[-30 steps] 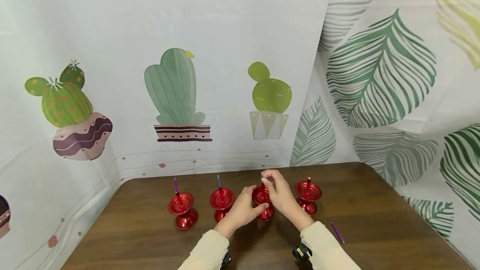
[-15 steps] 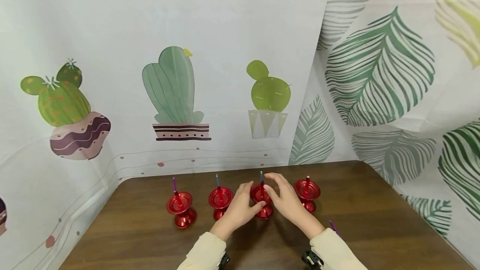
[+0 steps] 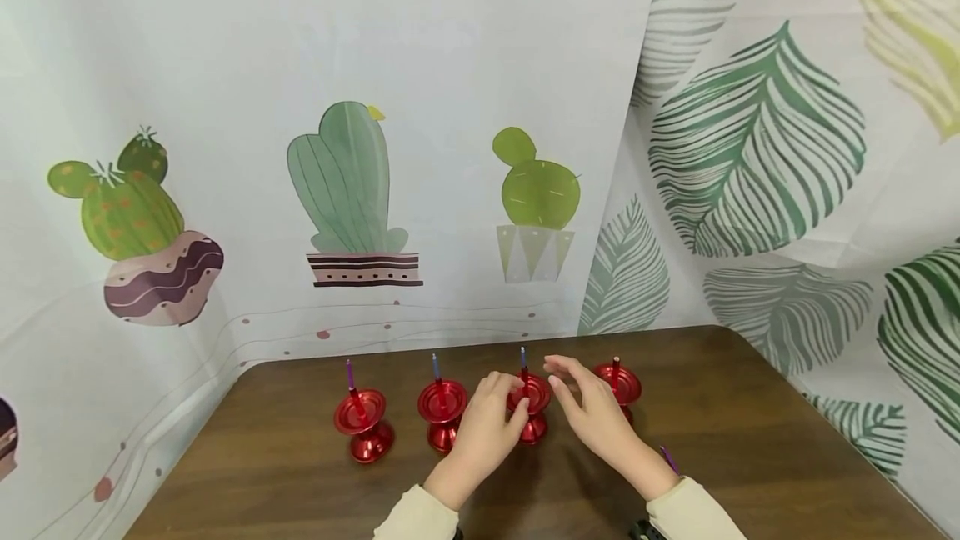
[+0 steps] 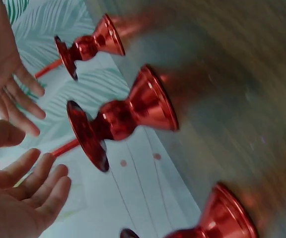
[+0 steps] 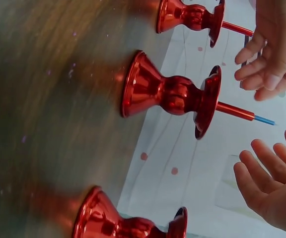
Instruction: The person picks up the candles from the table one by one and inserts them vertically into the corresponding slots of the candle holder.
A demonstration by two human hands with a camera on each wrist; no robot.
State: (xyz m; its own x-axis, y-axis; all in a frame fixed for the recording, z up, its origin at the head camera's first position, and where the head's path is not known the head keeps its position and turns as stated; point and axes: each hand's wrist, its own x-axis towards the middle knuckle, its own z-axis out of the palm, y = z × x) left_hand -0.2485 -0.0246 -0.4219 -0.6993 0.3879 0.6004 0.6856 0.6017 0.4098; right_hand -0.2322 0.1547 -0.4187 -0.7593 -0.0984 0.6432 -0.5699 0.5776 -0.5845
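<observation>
A shiny red metal candle holder (image 3: pixel 534 427) stands between my hands, with a thin blue candle (image 5: pixel 264 120) upright in its red tube. My left hand (image 3: pixel 483 432) is beside it on the left, fingers loosely bent near the tube and holding nothing. To the right, my right hand (image 3: pixel 600 415) hovers with relaxed, spread fingers, apart from the candle. Behind that hand, partly hidden, is the rightmost red holder (image 3: pixel 626 382), whose tube has no coloured candle in it. A purple candle (image 3: pixel 669 460) lies on the table by my right forearm, mostly covered by it.
Two more red holders are on the left: one (image 3: pixel 371 444) carries a purple candle (image 3: pixel 349 375), the other (image 3: pixel 442 437) a blue candle (image 3: pixel 436 367). The brown wooden table (image 3: pixel 262 457) ends against a hanging cloth (image 3: pixel 450 190) printed with cacti and leaves.
My right hand has let go of the blue candle's top and drawn away to the right. My left hand stays beside the same holder, its fingers now a little nearer the tube.
</observation>
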